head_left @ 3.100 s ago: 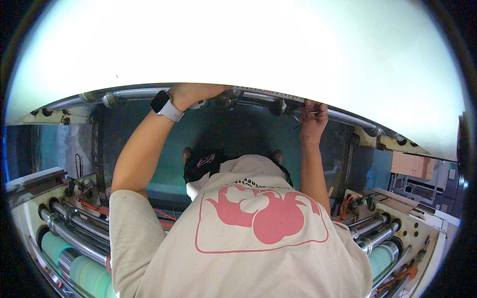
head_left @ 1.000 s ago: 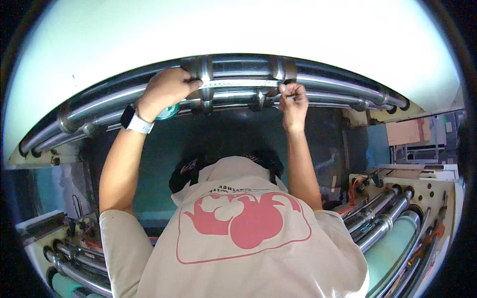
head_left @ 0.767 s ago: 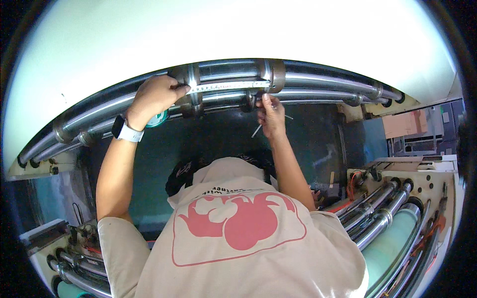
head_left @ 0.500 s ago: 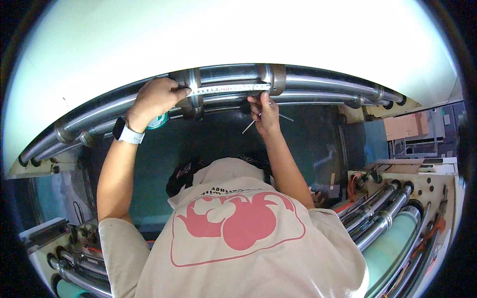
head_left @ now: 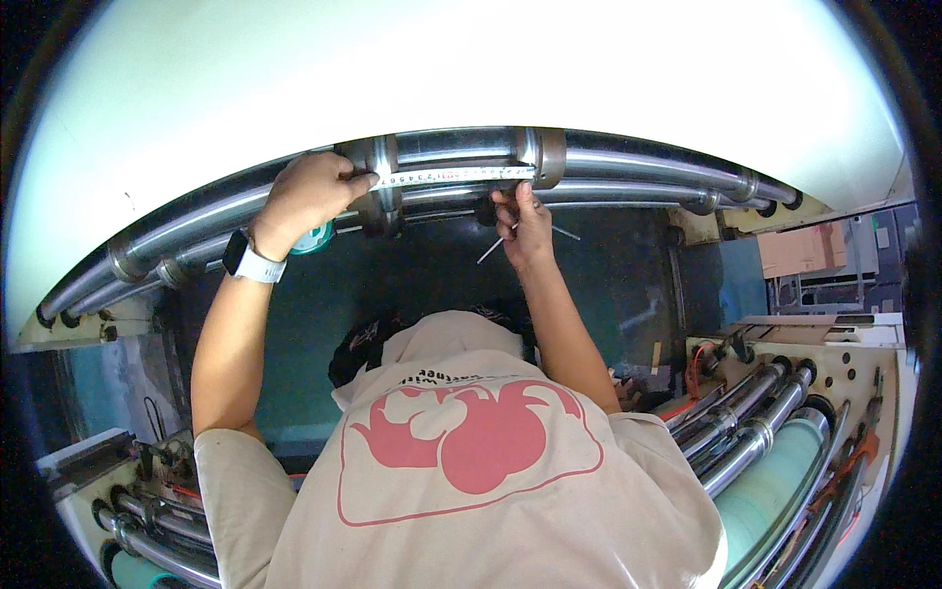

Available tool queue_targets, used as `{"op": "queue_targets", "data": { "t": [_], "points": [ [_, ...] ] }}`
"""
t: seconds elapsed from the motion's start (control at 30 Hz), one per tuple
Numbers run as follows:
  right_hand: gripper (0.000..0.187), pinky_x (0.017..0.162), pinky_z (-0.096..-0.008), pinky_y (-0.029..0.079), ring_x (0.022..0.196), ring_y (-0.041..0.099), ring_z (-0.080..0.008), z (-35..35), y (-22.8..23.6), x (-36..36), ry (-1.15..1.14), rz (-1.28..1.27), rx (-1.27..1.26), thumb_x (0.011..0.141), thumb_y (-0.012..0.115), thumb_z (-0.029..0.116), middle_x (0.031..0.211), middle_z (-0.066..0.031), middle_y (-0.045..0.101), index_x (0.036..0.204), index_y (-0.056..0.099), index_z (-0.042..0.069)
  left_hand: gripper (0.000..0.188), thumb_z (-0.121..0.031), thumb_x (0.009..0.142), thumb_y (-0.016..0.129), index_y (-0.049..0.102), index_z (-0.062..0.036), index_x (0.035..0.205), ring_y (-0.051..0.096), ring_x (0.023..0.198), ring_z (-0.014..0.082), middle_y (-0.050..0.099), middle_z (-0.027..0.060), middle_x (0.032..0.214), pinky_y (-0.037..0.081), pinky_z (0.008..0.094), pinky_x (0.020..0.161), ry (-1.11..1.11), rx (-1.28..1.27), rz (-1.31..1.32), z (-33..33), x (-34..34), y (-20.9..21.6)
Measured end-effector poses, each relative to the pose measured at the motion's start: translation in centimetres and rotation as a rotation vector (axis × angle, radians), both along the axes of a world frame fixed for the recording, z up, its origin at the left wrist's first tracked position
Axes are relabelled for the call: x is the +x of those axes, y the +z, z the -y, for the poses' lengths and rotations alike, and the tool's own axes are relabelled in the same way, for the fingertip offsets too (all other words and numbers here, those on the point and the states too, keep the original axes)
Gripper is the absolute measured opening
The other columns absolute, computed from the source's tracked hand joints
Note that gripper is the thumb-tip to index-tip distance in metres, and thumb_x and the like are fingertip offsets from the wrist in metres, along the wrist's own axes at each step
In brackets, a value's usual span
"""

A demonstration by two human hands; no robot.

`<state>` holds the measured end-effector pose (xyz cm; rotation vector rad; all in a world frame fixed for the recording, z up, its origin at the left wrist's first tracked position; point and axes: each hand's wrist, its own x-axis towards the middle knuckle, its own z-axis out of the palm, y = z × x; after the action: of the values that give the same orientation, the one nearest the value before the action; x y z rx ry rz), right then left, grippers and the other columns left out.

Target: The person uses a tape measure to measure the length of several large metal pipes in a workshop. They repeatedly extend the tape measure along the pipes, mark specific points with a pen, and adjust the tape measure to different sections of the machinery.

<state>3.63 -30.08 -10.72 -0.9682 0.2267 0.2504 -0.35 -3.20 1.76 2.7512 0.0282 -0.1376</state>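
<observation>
A white tape measure blade (head_left: 446,177) stretches along a chrome roller between two brown collars. My left hand (head_left: 309,196) is closed, pinching the blade between thumb and forefinger near the left collar (head_left: 355,157). Under that hand the teal tape case (head_left: 313,239) partly shows. My right hand (head_left: 528,231) is closed, its raised thumb at the blade's right end, just below the right collar (head_left: 551,159). Thin metal rods (head_left: 493,249) stick out on both sides of the right hand; they look like arms of one hand tool, and their joint is hidden by the fingers.
Beyond the rollers (head_left: 648,165) rises a large white machine panel (head_left: 471,64). More chrome rollers and a pale green roller (head_left: 775,481) lie at the lower right, with others at the lower left. Cardboard (head_left: 805,250) stands at the far right.
Hardly anything differs. The right end of the tape blade and my right thumb have shifted very slightly; both hands keep their grip.
</observation>
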Motion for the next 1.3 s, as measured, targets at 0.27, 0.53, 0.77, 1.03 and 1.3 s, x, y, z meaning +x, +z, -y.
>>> {"op": "queue_targets", "data": {
  "t": [0.27,0.53,0.77,1.03,1.3],
  "points": [
    [0.032,0.037,-0.018,0.026,0.048,0.038,-0.0056,0.0,0.2,0.0,-0.002,-0.014,0.011,0.077,0.065,0.037,0.075,-0.0033,0.06,0.088,0.052,0.01,0.042,-0.042,0.077,0.057,0.062,-0.0007,0.07,0.055,0.062,0.0314,0.055,0.019,0.064,0.041,0.0399,0.06,0.002,-0.029,-0.055,-0.2,0.2,0.3],
    [0.032,0.037,-0.018,0.027,0.048,0.041,-0.0053,0.1,0.1,0.0,0.0,0.0,-0.001,0.077,0.065,0.038,0.072,-0.002,0.059,0.086,0.054,0.01,0.038,-0.038,0.08,0.055,0.065,-0.0031,0.069,0.057,0.059,0.0242,0.057,0.0123,0.06,0.043,0.0355,0.06,0.003,0.025,-0.062,0.4,0.0,1.1],
    [0.023,0.035,-0.0192,0.026,0.042,0.037,-0.0042,2.2,2.7,-1.5,-0.202,0.291,-0.637,0.078,0.067,0.025,0.062,0.0037,0.046,0.08,0.053,0.007,0.038,-0.039,0.079,0.055,0.065,-0.0028,0.072,0.058,0.06,0.0266,0.058,0.0145,0.061,0.044,0.0361,0.06,-0.002,0.006,-0.048,0.1,0.2,0.5],
    [0.011,0.067,-0.0208,0.04,0.068,0.046,-0.0061,0.9,3.4,1.0,-0.287,0.574,-0.747,0.081,0.063,0.009,0.07,0.0017,0.054,0.077,0.053,0.005,0.043,-0.042,0.078,0.055,0.062,-0.001,0.067,0.055,0.064,0.0335,0.056,0.0188,0.064,0.042,0.0412,0.061,-0.037,-0.006,-0.003,-0.1,0.0,0.3],
    [0.01,0.039,-0.0177,0.026,0.044,0.034,-0.0011,0.6,3.6,1.0,-0.279,0.503,-0.505,0.08,0.063,0.008,0.058,0.0057,0.048,0.074,0.055,0.009,0.04,-0.041,0.081,0.051,0.065,-0.0042,0.072,0.058,0.065,0.0306,0.059,0.0152,0.066,0.044,0.04,0.063,-0.072,-0.008,-0.04,-0.3,-0.2,0.9]
  ]
}}
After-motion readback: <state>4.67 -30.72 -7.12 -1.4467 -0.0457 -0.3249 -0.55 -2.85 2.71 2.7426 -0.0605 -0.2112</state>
